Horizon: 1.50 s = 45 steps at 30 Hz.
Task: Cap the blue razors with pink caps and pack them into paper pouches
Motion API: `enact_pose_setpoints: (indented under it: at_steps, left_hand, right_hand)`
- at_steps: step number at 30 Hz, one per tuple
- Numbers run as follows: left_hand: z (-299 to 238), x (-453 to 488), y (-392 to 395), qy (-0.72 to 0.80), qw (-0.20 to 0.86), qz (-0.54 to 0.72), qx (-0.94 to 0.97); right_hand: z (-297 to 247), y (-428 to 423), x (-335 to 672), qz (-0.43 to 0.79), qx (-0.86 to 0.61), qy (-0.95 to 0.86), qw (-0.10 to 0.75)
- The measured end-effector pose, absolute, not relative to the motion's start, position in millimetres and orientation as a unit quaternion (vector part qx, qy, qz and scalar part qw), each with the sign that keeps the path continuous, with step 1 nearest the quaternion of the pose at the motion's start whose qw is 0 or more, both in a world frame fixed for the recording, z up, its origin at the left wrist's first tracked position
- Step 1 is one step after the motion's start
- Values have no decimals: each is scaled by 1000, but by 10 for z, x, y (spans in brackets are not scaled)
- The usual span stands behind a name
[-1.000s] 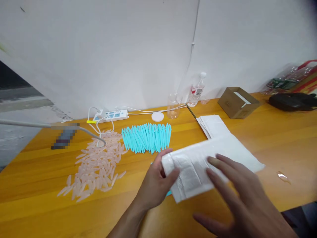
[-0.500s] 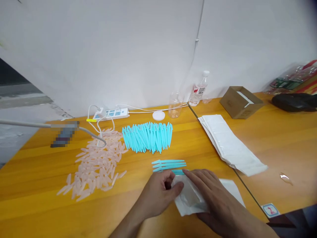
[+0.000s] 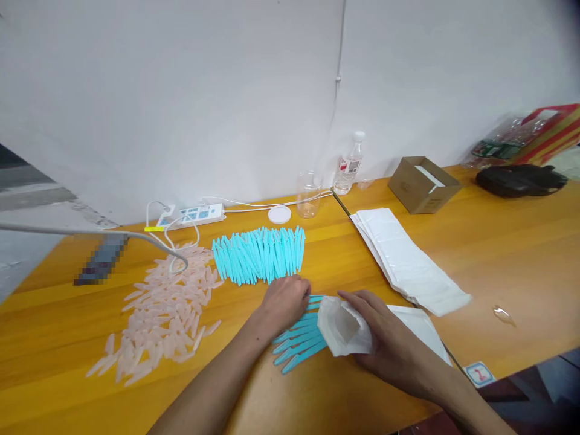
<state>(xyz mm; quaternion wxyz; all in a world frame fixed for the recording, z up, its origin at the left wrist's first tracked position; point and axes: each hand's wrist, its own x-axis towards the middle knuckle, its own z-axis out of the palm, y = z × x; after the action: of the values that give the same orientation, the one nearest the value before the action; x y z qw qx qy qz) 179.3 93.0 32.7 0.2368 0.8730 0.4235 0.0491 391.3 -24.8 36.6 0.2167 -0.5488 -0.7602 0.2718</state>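
Note:
In my right hand (image 3: 378, 332) is a white paper-like bag (image 3: 338, 332), its mouth gaping toward the left. Just left of the bag, several turquoise eyebrow razors (image 3: 301, 344) lie side by side on the table, partly covered by it. My left hand (image 3: 285, 299) rests at the far end of this row with its fingers curled; what they grip, if anything, is hidden. Beyond it lies a dense row of more turquoise razors (image 3: 258, 257). Another flat white bag (image 3: 419, 326) lies beneath and behind my right hand.
Pale pink translucent blade covers (image 3: 167, 314) are heaped at left beside a cable and a blurred phone (image 3: 102, 260). A power strip (image 3: 194, 214), white lid (image 3: 280, 214), clear jar (image 3: 309, 196) and water bottle (image 3: 348, 166) line the wall. Stacked white bags (image 3: 408, 260) and a cardboard box (image 3: 423, 184) are at right.
My left hand has left the bag and moved up and left to the razors. The right hand alone now holds the bag, with its mouth opened wider. More of the near razor row shows.

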Motion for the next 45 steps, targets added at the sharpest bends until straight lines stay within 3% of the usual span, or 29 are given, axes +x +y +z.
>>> enact_pose_setpoints:
  at_steps: [3, 7, 10, 13, 16, 20, 24, 27, 31, 35, 38, 45]
  left_hand:
    - [560, 1565, 881, 448, 277, 131, 840]
    - [840, 1274, 654, 483, 455, 405, 629]
    - [809, 1345, 378, 478, 501, 513, 508]
    - [671, 1587, 122, 485, 517, 466, 529]
    - [580, 1671, 62, 449, 453, 367, 677]
    - [443, 1496, 365, 504, 333, 352, 715]
    - [231, 1528, 717, 451, 275, 150, 836]
    - [146, 1654, 835, 454, 257, 117, 845]
    - [250, 1560, 825, 469, 279, 153, 824]
    - [577, 1251, 595, 500, 438, 386, 640]
    - [772, 1184, 296, 472, 493, 513, 520]
    - [781, 1506, -160, 396, 515, 581, 490]
  right_hand:
    - [360, -244, 3914, 260, -559, -756, 221]
    - [397, -237, 3891, 256, -564, -753, 224]
    - [404, -224, 3848, 256, -558, -754, 234]
    - [391, -218, 3803, 262, -548, -755, 247]
    - [383, -233, 3793, 266, -546, -753, 252]
    - [402, -281, 3834, 270, -544, -755, 246]
    - [430, -325, 3860, 263, -548, -755, 246]
    - [434, -349, 3862, 263, -551, -753, 247]
    - [424, -361, 3867, 262, -553, -750, 250]
    - [420, -355, 3864, 256, -548, -755, 252]
    - [422, -362, 3855, 263, -546, -754, 255]
    - [460, -418, 3834, 293, -546, -745, 247]
